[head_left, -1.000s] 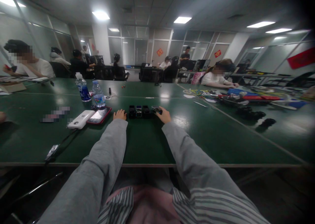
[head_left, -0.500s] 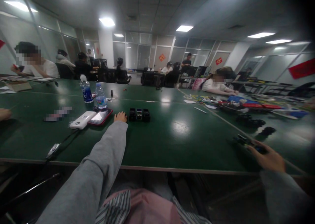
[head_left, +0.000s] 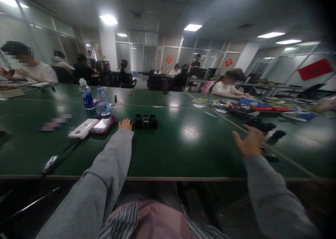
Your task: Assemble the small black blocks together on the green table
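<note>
My left hand lies flat on the green table, its fingers stretched out and holding nothing. Just right of its fingertips stands a small black device with two dark blocks and a little circuit board between them. My right hand is over the right part of the table, thumb apart from the fingers, with nothing visible in it. Beyond its fingers are several black parts, blurred and partly covered by the hand. Another dark piece lies beside the wrist, partly hidden.
Left of my left hand are a red-edged phone, a white power bank with a cable, and two water bottles. A pen and a heap of wires and tools lie at the back right. Other people sit around.
My right hand has let go of the dark piece at the right and moved left and farther over the table. My left hand stays by the device. The view has shifted slightly.
</note>
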The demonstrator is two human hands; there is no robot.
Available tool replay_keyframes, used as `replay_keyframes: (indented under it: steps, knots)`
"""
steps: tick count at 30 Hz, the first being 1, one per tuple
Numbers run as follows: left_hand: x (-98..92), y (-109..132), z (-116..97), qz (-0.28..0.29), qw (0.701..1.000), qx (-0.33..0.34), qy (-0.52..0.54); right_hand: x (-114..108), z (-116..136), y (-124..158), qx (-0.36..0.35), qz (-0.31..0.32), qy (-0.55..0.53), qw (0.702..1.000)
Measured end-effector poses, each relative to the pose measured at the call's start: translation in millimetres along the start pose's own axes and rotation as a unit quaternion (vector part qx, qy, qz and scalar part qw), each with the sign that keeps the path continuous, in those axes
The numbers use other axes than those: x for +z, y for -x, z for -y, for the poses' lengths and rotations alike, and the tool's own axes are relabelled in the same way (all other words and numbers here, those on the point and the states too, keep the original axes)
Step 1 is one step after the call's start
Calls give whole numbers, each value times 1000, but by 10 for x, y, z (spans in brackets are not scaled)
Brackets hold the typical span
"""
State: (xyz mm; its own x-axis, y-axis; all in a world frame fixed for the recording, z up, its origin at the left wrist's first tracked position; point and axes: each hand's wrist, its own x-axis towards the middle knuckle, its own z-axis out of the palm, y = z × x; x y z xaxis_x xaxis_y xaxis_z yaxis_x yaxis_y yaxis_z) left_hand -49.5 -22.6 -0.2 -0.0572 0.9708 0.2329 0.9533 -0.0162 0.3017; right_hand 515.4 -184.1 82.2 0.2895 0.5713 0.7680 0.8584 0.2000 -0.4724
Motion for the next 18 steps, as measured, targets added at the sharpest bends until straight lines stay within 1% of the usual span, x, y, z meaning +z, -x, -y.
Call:
replay_keyframes:
  steps: [1,3,5,6,7,8,9,11,13,16,18]
  knots:
    - [-2,5,0,-2,1000,0,-1,256,221,-39,-13,-16,40,999]
    - [-4,10,2,-6,1000,4,0,819,788,-24,-69,45,40,996]
    - [-1,7,5,-12,1000,9,1,1366,1409,117,-122,125,29,984]
    - [1,3,6,-11,1000,10,-1,1606,1690,218,-152,169,38,973]
    - [2,-3,5,-9,1000,8,-7,1815,1929,326,-187,211,41,959]
    - [3,-10,4,-4,1000,2,-14,1991,2116,430,-213,249,41,944]
    - [4,-17,2,4,1000,-4,-23,2132,2247,521,-227,279,39,932]
    - [1,-28,-1,20,999,-17,-39,2322,2357,640,-227,317,28,920]
    - [-4,-33,2,25,998,-22,-47,2407,2318,673,-207,329,8,921]
    - [-13,-28,14,25,998,-19,-52,2388,2120,629,-177,309,-19,934]
    - [-14,-22,22,25,998,-17,-51,2286,1927,590,-167,293,-34,941]
